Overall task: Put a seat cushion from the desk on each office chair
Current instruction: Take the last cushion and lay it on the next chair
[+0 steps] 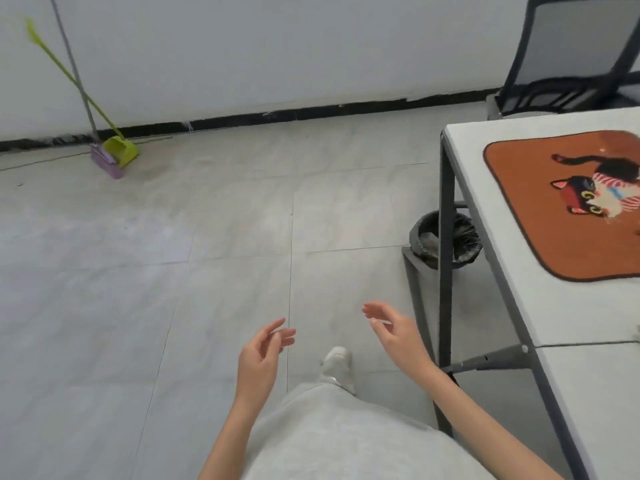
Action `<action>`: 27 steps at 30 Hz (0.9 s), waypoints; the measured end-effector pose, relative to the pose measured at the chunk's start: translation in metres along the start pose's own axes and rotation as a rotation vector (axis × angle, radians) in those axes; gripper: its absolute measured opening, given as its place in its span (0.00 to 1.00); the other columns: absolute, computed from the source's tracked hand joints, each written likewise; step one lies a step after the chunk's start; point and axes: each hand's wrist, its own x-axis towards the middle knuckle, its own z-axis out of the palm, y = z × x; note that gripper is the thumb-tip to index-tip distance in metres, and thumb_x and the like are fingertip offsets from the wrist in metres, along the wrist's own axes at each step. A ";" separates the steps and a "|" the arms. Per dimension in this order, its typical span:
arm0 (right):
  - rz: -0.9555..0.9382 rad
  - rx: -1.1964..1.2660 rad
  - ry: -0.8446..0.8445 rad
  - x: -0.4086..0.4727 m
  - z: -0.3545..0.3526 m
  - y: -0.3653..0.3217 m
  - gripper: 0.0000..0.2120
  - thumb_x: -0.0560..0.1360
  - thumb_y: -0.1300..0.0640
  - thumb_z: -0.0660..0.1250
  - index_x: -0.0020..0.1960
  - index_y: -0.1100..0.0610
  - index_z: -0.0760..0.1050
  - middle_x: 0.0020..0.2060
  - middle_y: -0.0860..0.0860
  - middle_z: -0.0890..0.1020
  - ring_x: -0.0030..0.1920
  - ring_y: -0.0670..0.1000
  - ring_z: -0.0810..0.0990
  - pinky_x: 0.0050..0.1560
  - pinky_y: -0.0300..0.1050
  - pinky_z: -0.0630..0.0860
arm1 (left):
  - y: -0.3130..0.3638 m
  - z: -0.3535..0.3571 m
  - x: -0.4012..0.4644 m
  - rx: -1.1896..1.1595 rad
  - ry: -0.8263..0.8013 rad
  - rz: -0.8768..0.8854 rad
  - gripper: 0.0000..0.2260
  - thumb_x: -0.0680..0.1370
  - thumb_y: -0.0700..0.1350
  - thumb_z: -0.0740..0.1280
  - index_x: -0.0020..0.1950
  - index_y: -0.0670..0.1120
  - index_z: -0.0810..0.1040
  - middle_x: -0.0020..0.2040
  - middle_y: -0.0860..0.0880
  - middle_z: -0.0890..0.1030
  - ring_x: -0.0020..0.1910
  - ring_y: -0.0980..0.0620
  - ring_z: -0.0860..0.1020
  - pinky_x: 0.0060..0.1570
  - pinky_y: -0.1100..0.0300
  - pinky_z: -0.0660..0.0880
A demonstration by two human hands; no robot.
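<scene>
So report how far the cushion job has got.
Done: nothing that this view can confirm. The only office chair in sight, beyond the desk, shows just its mesh back; its seat is hidden. In hand: nothing. The left hand and right hand are both open over the floor. Left: the orange cat cushion lying on the desk has to be picked up and carried to a chair.

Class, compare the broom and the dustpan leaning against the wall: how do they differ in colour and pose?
The broom has a purple head and grey handle; the dustpan is lime green throughout. The broom's handle stands nearly upright, while the dustpan's slants steeply left, crossing it. Both rest on the floor against the wall.
</scene>
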 end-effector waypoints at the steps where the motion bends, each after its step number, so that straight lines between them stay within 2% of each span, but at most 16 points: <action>1: 0.042 -0.005 0.036 0.012 -0.006 0.003 0.13 0.76 0.66 0.60 0.58 0.58 0.75 0.51 0.48 0.81 0.51 0.46 0.79 0.49 0.26 0.74 | 0.017 0.009 0.032 0.033 -0.073 0.036 0.14 0.79 0.36 0.58 0.51 0.54 0.76 0.39 0.62 0.85 0.40 0.61 0.82 0.44 0.71 0.76; 4: 0.177 0.033 0.168 0.036 -0.028 0.006 0.13 0.75 0.66 0.60 0.56 0.54 0.75 0.50 0.47 0.81 0.49 0.38 0.79 0.48 0.22 0.71 | 0.070 0.047 0.114 0.141 -0.298 0.124 0.13 0.79 0.36 0.58 0.53 0.52 0.76 0.39 0.59 0.85 0.41 0.62 0.82 0.47 0.71 0.76; 6: 0.254 0.074 0.289 0.046 -0.043 0.009 0.13 0.75 0.66 0.61 0.54 0.51 0.74 0.49 0.46 0.81 0.48 0.31 0.77 0.48 0.23 0.71 | 0.106 0.078 0.157 0.196 -0.436 0.187 0.14 0.79 0.36 0.58 0.53 0.54 0.75 0.43 0.56 0.84 0.42 0.63 0.81 0.46 0.73 0.74; 8: 0.327 0.122 0.406 0.056 -0.058 0.013 0.13 0.75 0.66 0.62 0.53 0.51 0.74 0.49 0.46 0.81 0.47 0.28 0.76 0.49 0.23 0.71 | 0.137 0.113 0.195 0.241 -0.559 0.244 0.15 0.79 0.36 0.58 0.52 0.56 0.75 0.45 0.55 0.83 0.42 0.64 0.81 0.45 0.74 0.73; 11: 0.401 0.186 0.569 0.077 -0.078 0.020 0.14 0.75 0.67 0.62 0.53 0.50 0.74 0.48 0.46 0.81 0.47 0.28 0.76 0.52 0.28 0.73 | 0.166 0.167 0.238 0.303 -0.707 0.299 0.14 0.79 0.37 0.58 0.53 0.55 0.75 0.45 0.55 0.83 0.43 0.65 0.81 0.46 0.75 0.73; 15: 0.426 0.242 0.686 0.124 -0.116 0.025 0.13 0.76 0.65 0.61 0.54 0.49 0.73 0.49 0.43 0.80 0.49 0.29 0.76 0.49 0.23 0.71 | 0.179 0.240 0.277 0.336 -0.836 0.304 0.13 0.79 0.37 0.58 0.53 0.54 0.75 0.45 0.54 0.83 0.44 0.62 0.81 0.46 0.73 0.74; 19: 0.401 0.319 0.816 0.174 -0.170 0.019 0.14 0.76 0.66 0.61 0.53 0.49 0.74 0.50 0.44 0.81 0.51 0.34 0.77 0.50 0.23 0.72 | 0.192 0.307 0.298 0.390 -0.959 0.302 0.14 0.79 0.37 0.58 0.53 0.55 0.76 0.45 0.54 0.83 0.43 0.61 0.81 0.46 0.72 0.75; 24: 0.321 0.270 0.930 0.220 -0.248 0.001 0.14 0.76 0.65 0.60 0.55 0.49 0.73 0.49 0.41 0.80 0.49 0.33 0.77 0.50 0.22 0.71 | 0.226 0.381 0.329 0.475 -1.106 0.355 0.13 0.79 0.38 0.58 0.53 0.55 0.75 0.45 0.55 0.83 0.44 0.63 0.81 0.45 0.74 0.74; 27: 0.342 0.214 1.031 0.234 -0.285 0.003 0.14 0.77 0.64 0.60 0.60 0.55 0.74 0.51 0.46 0.80 0.51 0.37 0.77 0.50 0.20 0.69 | 0.253 0.432 0.351 0.531 -1.197 0.431 0.12 0.79 0.38 0.58 0.56 0.50 0.75 0.44 0.55 0.82 0.43 0.64 0.80 0.44 0.74 0.74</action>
